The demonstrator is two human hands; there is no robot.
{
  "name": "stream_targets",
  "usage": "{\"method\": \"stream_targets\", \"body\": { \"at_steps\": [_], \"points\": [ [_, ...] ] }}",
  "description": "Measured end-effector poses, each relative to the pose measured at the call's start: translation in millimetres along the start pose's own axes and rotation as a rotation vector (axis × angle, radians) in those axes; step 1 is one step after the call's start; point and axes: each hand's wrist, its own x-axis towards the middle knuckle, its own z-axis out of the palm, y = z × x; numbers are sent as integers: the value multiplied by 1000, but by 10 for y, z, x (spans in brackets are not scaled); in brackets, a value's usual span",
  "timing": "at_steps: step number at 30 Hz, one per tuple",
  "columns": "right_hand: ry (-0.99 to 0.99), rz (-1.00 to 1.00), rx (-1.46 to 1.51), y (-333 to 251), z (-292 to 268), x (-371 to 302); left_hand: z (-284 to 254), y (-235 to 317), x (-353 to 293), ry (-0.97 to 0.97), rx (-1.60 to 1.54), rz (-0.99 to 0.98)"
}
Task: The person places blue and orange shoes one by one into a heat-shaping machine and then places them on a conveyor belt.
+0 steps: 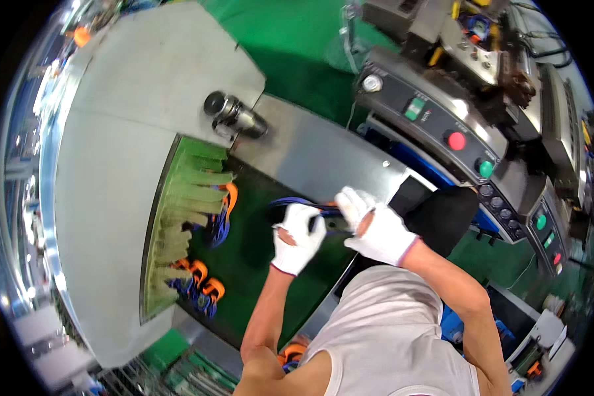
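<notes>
Grasping with the left hand (298,240), touching with the right hand (378,228) (grip impossible to tell), apparently arranging a blue cord bundle (290,200) above the green belt (247,277), next needing steady alignment, near orange-looped bundles (212,288) on the belt's left.

You wear matt white cloth gloves (298,243) and a soft white sleeveless cloth top (389,330). The cylindrical flask (251,123) shows glossy metal; the flat grey plate (330,157), smooth, sheeny metal. Your dark green flat surface (247,270) looks matt, the round red button (456,140) smooth plastic.
</notes>
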Motion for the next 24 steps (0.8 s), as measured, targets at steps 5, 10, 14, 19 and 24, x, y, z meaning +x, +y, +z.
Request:
{"method": "stream_targets", "body": {
  "at_steps": [5,10,14,19,24],
  "points": [
    [22,227,217,468,-433,-309,149,1014,817,-222,-242,370],
    [373,612,1034,568,-1113,-1296,8,2098,2000,-190,-315,750],
    [744,871,1763,337,-1167,-2136,610,2514,2988,-88,-217,808],
    [1289,737,1846,109,-1132,-2493,1665,2740,4326,-186,61,554],
    [1345,710,1852,115,-979,-2788,2618,2894,5080,-133,329,372]
  ]
}}
